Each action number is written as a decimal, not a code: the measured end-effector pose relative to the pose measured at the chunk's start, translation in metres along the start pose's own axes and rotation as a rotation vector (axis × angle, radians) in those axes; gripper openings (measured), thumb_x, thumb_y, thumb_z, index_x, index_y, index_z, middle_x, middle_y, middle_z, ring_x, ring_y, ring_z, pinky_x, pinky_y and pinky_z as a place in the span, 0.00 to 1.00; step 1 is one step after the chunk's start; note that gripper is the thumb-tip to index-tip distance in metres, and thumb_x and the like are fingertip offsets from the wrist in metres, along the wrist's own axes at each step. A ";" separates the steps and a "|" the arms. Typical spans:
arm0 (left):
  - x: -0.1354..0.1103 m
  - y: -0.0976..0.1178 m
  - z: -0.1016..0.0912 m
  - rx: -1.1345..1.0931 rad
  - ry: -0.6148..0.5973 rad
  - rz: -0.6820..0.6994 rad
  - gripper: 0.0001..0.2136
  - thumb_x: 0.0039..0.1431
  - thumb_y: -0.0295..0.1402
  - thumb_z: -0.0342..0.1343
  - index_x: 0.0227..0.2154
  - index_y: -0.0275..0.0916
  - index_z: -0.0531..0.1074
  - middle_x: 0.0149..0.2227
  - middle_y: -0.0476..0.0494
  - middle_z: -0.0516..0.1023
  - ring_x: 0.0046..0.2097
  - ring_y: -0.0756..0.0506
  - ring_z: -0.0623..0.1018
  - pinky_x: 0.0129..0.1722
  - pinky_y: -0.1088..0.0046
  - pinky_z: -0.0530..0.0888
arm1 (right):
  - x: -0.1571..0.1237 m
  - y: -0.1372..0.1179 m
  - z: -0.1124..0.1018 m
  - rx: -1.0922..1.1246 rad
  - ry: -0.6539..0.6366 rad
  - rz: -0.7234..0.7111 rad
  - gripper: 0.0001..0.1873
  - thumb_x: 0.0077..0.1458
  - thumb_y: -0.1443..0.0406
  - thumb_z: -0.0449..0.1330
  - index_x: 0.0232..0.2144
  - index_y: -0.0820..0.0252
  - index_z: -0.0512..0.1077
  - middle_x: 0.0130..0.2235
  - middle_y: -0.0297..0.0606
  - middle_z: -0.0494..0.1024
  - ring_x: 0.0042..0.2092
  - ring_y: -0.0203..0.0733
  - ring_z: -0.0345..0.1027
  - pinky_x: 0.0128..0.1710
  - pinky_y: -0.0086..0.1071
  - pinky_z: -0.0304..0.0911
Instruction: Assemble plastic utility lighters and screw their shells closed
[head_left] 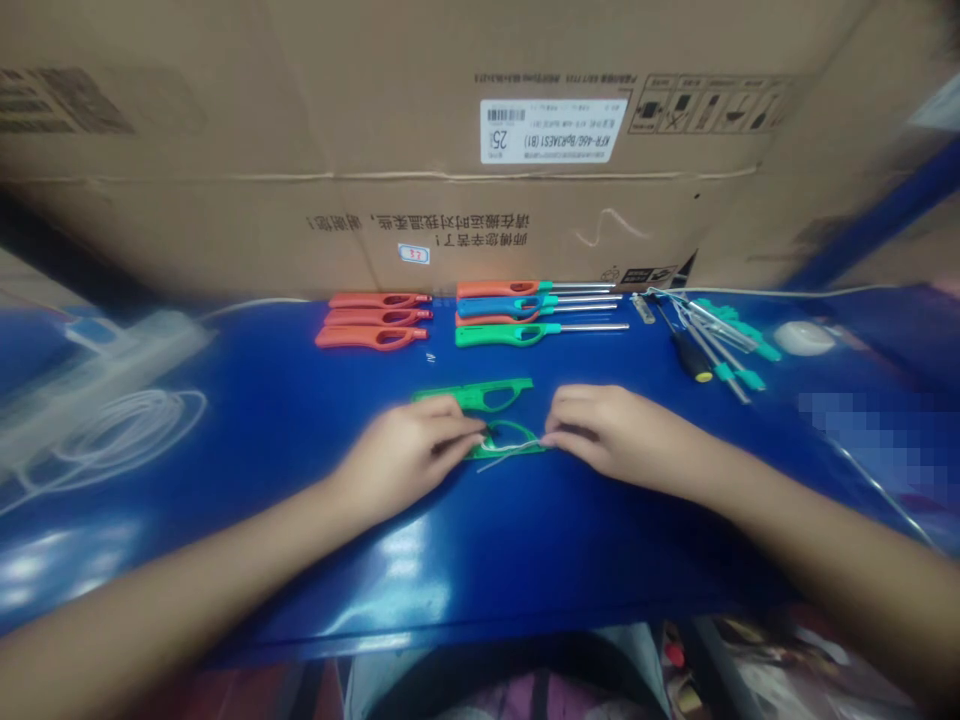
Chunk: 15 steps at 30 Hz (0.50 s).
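My left hand is closed in a pinch at the left end of a thin white wire. My right hand pinches the same wire at its right end. Under the wire lies an open green lighter casing half with a looped trigger guard, partly hidden by my left fingers. A thin loose strand slants down from the wire toward the table. Just behind, a second green casing half lies on the table, its left end near my left knuckles. A small dark part by my left fingertips is too small to name.
Red lighter handles and several assembled long-nosed lighters lie behind. At the right are metal tubes with teal tips, a black screwdriver and a white round object. A power strip and coiled white cable occupy the left. A cardboard wall stands behind.
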<state>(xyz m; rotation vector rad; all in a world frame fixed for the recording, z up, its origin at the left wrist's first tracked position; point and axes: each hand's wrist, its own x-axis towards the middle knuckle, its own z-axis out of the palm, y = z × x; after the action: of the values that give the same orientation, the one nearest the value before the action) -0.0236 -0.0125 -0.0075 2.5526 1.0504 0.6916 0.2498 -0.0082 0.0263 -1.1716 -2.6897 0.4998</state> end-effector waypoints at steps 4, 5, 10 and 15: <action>0.000 0.001 0.000 -0.002 0.002 0.000 0.10 0.67 0.32 0.57 0.46 0.38 0.81 0.36 0.44 0.79 0.38 0.46 0.79 0.39 0.71 0.76 | 0.005 0.000 0.003 0.170 0.034 0.109 0.08 0.61 0.66 0.64 0.29 0.62 0.76 0.30 0.35 0.76 0.29 0.34 0.66 0.31 0.28 0.59; 0.000 0.002 0.000 -0.004 0.003 -0.001 0.10 0.67 0.32 0.57 0.46 0.38 0.81 0.36 0.44 0.79 0.37 0.46 0.79 0.39 0.71 0.76 | 0.006 -0.001 0.003 0.188 0.035 0.142 0.08 0.59 0.66 0.65 0.27 0.62 0.76 0.29 0.34 0.75 0.27 0.33 0.64 0.29 0.28 0.57; 0.002 0.004 0.000 -0.013 0.012 0.014 0.10 0.66 0.32 0.58 0.46 0.38 0.81 0.35 0.44 0.79 0.36 0.47 0.78 0.37 0.72 0.76 | 0.009 -0.006 0.003 0.164 0.031 0.176 0.10 0.58 0.69 0.64 0.24 0.61 0.73 0.29 0.35 0.75 0.28 0.33 0.65 0.30 0.28 0.57; 0.004 0.003 -0.001 -0.012 0.036 0.010 0.09 0.65 0.31 0.58 0.44 0.38 0.81 0.35 0.44 0.80 0.35 0.47 0.79 0.36 0.72 0.76 | 0.009 -0.008 0.005 0.130 0.050 0.158 0.10 0.59 0.69 0.62 0.25 0.62 0.72 0.30 0.36 0.75 0.29 0.34 0.65 0.31 0.28 0.58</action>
<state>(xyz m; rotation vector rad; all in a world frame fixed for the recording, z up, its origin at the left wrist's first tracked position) -0.0201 -0.0112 -0.0040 2.5461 1.0424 0.7465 0.2367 -0.0077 0.0244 -1.3469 -2.4926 0.6489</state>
